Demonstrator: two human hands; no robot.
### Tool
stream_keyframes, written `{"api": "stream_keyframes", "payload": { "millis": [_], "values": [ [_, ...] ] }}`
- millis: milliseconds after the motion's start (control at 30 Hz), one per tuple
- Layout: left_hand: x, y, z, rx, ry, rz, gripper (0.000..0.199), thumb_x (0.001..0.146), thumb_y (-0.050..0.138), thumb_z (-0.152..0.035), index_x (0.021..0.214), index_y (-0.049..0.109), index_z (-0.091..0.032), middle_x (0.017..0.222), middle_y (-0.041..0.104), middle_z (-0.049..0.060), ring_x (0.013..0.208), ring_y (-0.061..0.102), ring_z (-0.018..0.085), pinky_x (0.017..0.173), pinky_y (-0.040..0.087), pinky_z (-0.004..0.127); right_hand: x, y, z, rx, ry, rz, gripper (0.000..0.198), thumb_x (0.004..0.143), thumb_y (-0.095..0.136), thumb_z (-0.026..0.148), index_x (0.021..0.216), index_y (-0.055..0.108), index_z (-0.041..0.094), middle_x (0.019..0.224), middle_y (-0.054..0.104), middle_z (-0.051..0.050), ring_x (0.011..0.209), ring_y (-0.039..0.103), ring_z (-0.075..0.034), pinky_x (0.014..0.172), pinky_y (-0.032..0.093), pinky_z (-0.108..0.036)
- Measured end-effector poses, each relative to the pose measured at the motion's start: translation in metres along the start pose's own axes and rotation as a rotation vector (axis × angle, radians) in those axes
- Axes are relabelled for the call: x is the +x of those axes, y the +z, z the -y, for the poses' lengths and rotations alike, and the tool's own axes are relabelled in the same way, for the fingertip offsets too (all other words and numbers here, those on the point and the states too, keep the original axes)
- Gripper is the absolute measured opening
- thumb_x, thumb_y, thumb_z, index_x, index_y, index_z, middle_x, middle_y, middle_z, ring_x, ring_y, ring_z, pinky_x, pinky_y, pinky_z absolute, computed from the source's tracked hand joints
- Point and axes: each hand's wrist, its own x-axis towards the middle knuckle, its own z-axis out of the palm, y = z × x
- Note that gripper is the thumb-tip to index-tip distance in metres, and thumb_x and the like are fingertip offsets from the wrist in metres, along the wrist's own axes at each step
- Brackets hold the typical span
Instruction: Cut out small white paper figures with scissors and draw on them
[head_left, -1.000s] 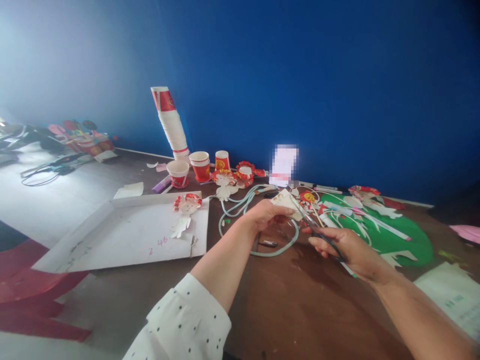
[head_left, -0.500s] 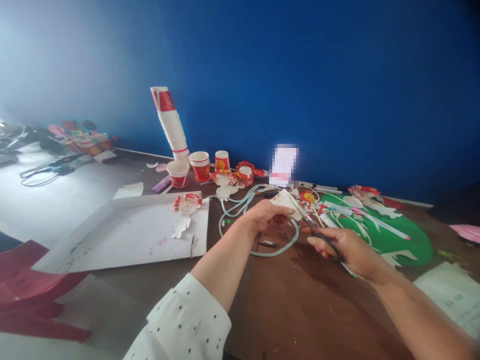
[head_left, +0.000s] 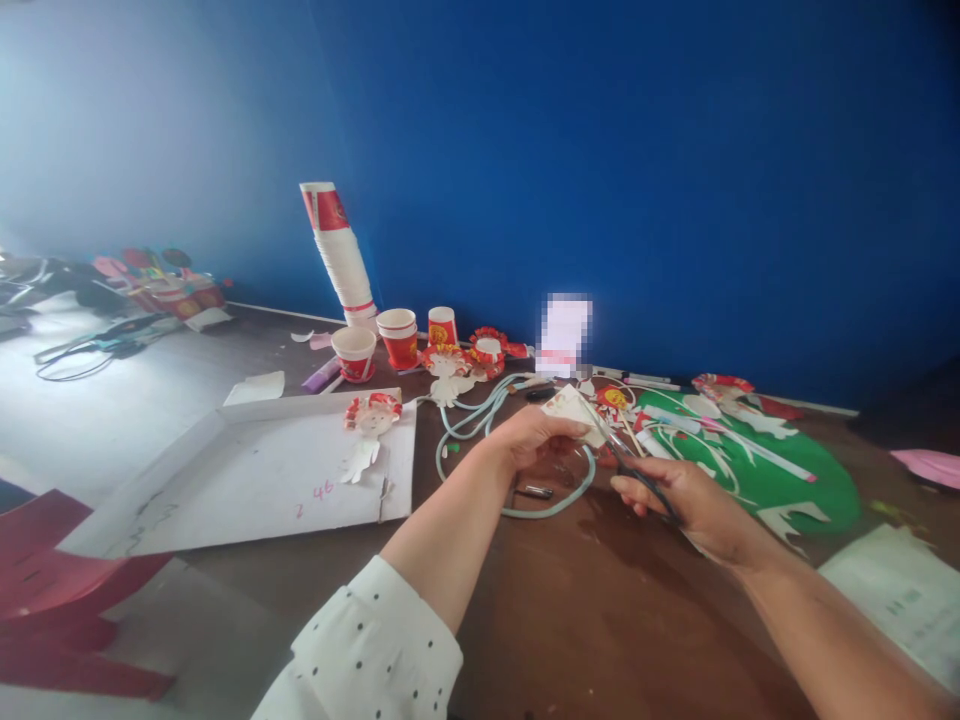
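Note:
My left hand point(head_left: 536, 438) pinches a small piece of white paper point(head_left: 574, 412) marked with brownish spots. From the right, my right hand point(head_left: 679, 497) grips a pair of scissors point(head_left: 628, 458), its blades lying against the paper's right side. A pale blue cable point(head_left: 555, 512) loops on the table below both hands, with a small dark metal clip-like thing point(head_left: 538, 491) inside the loop. Right of the paper lies a green round sheet point(head_left: 814, 475) bearing markers and paper scraps.
On the left is a white box lid point(head_left: 247, 480) with a paper cut-out figure point(head_left: 369, 440) on it. Behind it stand red and white paper cups point(head_left: 354, 352) and a tall leaning cup stack point(head_left: 341, 260). A blurred upright panel point(head_left: 564, 335) stands by the blue wall point(head_left: 637, 180).
The view has shifted slightly. Both hands stay in nearly the same place, with the scissors still at the paper's right side.

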Motion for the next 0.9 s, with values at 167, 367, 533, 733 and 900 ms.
{"api": "stream_keyframes", "payload": {
  "millis": [167, 367, 533, 733, 900],
  "values": [
    [0.001, 0.0, 0.002, -0.01, 0.009, 0.01, 0.021, 0.06, 0.077, -0.011, 0.077, 0.065, -0.009, 0.065, 0.064, 0.003, 0.051, 0.056, 0.01, 0.056, 0.045, 0.025, 0.001, 0.001, -0.001, -0.004, -0.005, -0.003, 0.054, 0.076, 0.067, 0.053, 0.115, 0.07, 0.016, 0.068, 0.06, -0.002, 0.061, 0.049, -0.013, 0.057, 0.038, -0.027],
    [0.001, 0.0, 0.001, -0.018, 0.002, 0.017, 0.021, 0.059, 0.077, -0.011, 0.077, 0.064, -0.01, 0.063, 0.063, 0.002, 0.051, 0.055, 0.01, 0.055, 0.045, 0.024, -0.001, 0.001, 0.004, -0.008, 0.01, -0.006, 0.057, 0.074, 0.067, 0.055, 0.115, 0.071, 0.014, 0.067, 0.059, -0.003, 0.058, 0.047, -0.013, 0.054, 0.037, -0.027],
    [0.0, 0.0, -0.001, -0.008, -0.002, 0.01, 0.022, 0.06, 0.077, -0.012, 0.078, 0.064, -0.009, 0.063, 0.063, 0.002, 0.05, 0.056, 0.01, 0.054, 0.046, 0.024, 0.0, 0.001, -0.001, -0.004, 0.013, -0.008, 0.055, 0.076, 0.067, 0.053, 0.115, 0.071, 0.015, 0.065, 0.058, -0.002, 0.058, 0.047, -0.012, 0.054, 0.037, -0.026],
    [0.002, 0.0, 0.0, -0.021, -0.053, -0.003, 0.019, 0.064, 0.074, -0.012, 0.08, 0.064, -0.01, 0.062, 0.064, 0.003, 0.05, 0.058, 0.011, 0.052, 0.046, 0.024, 0.002, -0.001, -0.01, -0.013, -0.04, -0.005, 0.052, 0.077, 0.066, 0.052, 0.116, 0.071, 0.017, 0.07, 0.061, -0.003, 0.061, 0.051, -0.013, 0.057, 0.041, -0.026],
    [0.006, 0.0, 0.005, -0.167, -0.118, 0.02, 0.015, 0.067, 0.07, -0.008, 0.08, 0.064, -0.01, 0.064, 0.065, 0.003, 0.052, 0.06, 0.011, 0.057, 0.049, 0.024, 0.001, 0.002, 0.001, 0.048, 0.006, -0.035, 0.056, 0.073, 0.069, 0.053, 0.115, 0.071, 0.016, 0.069, 0.061, -0.004, 0.06, 0.051, -0.013, 0.056, 0.043, -0.027]
  ]
}}
